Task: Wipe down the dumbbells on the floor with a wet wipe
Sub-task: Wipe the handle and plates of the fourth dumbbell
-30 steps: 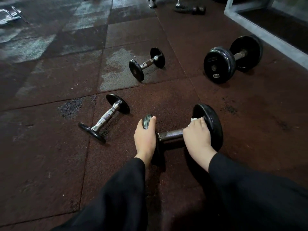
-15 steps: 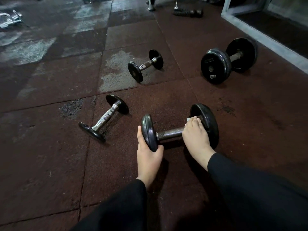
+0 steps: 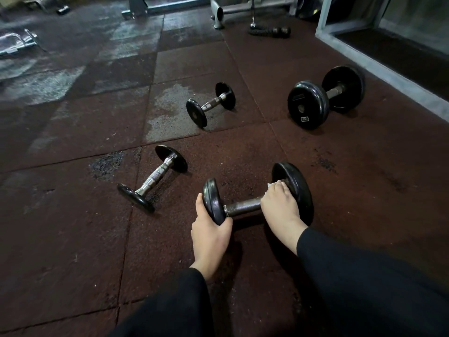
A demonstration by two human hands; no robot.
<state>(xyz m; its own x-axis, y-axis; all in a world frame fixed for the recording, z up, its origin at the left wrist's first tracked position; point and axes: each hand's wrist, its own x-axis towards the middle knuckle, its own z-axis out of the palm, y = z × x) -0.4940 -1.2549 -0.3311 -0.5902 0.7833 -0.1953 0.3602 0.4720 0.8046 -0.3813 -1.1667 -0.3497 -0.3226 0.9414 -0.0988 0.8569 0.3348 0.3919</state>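
Observation:
A black dumbbell (image 3: 245, 205) with a dull metal handle lies on the rubber floor just in front of me. My left hand (image 3: 210, 233) cups the lower edge of its left plate. My right hand (image 3: 279, 205) presses a white wet wipe (image 3: 271, 185) against the inner face of the right plate, by the handle end; only a corner of the wipe shows. Three more dumbbells lie beyond: a small chrome-handled one (image 3: 153, 177) to the left, another small one (image 3: 211, 104) further back, and a large one (image 3: 325, 97) at the right.
The floor is dark red rubber tiles (image 3: 73, 239) with worn grey patches. A raised grey curb (image 3: 388, 69) runs along the right. Machine frames (image 3: 243, 8) and a black bar attachment (image 3: 269, 31) lie at the back; chrome equipment (image 3: 17, 42) is far left.
My left hand has slid from the top of the left plate down to its lower edge. My right hand with the wipe stays at the right plate. The view has shifted slightly downward.

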